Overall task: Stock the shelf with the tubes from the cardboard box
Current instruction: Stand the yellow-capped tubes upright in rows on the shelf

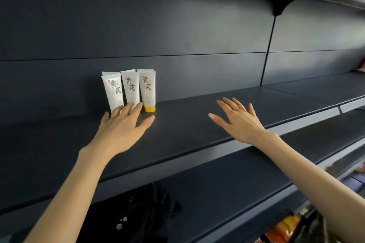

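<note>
Tubes [129,89] stand upright on the dark shelf [197,122], long axes vertical, caps down and crimped flat ends up, their printed faces turned toward the camera. Three make a front row, side by side and touching or nearly so, and the tops of more tubes show just behind them; how many stand in the back row cannot be told. The rightmost front tube shows a yellow cap [150,108] resting on the shelf board. The left hand [122,126] lies low over the shelf with its fingers spread apart, fingertips at the bases of the left and middle tubes and hiding their caps; it grips nothing. The right hand [240,120] hovers over bare shelf, well apart from the tubes, palm down, fingers splayed and empty. Behind the tubes rises the dark back panel [177,31] of the shelving. On the shelf below lies a black bag [138,215], and at the lower right blurred orange packages [284,229] show on a lower level. The cardboard box is not in view.
</note>
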`<state>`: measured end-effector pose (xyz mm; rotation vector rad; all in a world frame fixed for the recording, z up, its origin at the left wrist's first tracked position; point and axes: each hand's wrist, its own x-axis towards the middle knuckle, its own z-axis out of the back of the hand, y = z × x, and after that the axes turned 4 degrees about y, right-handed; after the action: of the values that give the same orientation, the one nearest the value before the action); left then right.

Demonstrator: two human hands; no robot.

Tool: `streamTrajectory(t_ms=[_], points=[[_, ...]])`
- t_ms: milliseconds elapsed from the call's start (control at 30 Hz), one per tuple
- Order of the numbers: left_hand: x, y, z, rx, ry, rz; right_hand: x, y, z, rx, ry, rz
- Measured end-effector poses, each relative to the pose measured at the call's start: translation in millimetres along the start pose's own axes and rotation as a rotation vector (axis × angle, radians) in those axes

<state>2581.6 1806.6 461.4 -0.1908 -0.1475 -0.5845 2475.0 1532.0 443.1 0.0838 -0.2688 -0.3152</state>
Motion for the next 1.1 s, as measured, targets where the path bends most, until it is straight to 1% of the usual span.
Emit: streamTrajectory(t_ms=[267,433,833,967,1100], points=[[-3,-67,-19,0.054,-0.003,-0.093,-70,-81,12,-0.031,-0.041,-0.198],[-6,-127,-34,0.051,-0.001,-0.133,-112,-145,19,-0.053,-0.074,-0.266],[-50,-311,-102,-0.003,0.051,-0.377,-238,-292,13,-0.071,0.016,-0.423],[-56,-349,-132,-0.016,0.088,-0.463,-268,-321,5,-0.041,0.062,-0.505],[-58,-373,-161,-0.053,0.132,-0.544,-289,-341,-12,0.014,0.089,-0.563]])
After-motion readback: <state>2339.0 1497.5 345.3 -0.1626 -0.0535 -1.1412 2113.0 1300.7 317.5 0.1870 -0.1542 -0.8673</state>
